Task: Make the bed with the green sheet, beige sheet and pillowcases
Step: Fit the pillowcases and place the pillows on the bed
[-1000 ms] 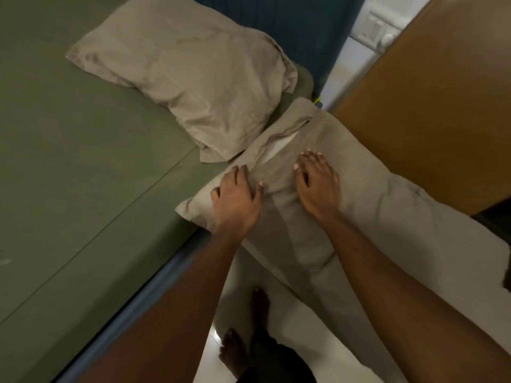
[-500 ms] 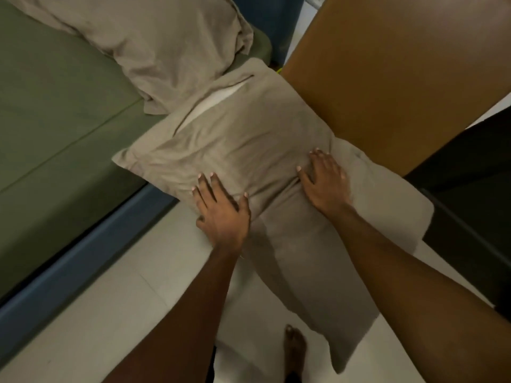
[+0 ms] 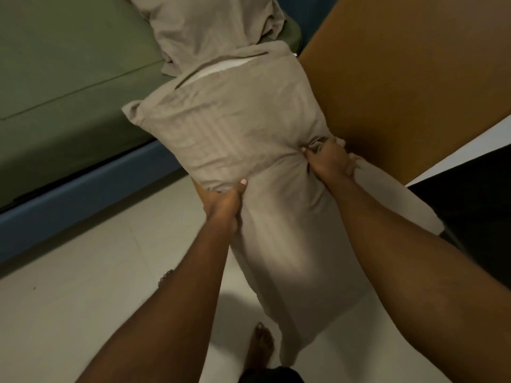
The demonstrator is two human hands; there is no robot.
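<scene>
A pillow in a beige pillowcase is held up off the bed, over the floor beside it. My left hand grips its left side, thumb on top of the fabric. My right hand pinches the right side, bunching the cloth. The white pillow shows at the open far end of the case, and loose empty fabric hangs down below my hands. A second beige-cased pillow lies on the green sheet that covers the mattress.
A brown wooden panel stands close on the right of the pillow. The blue bed base runs along the left. Pale floor tiles lie below, with my bare foot near the bottom edge. A dark surface sits at far right.
My hands went from pressing flat on the pillow to gripping its sides. The pillow has come off the bed edge and hangs over the floor, held upright.
</scene>
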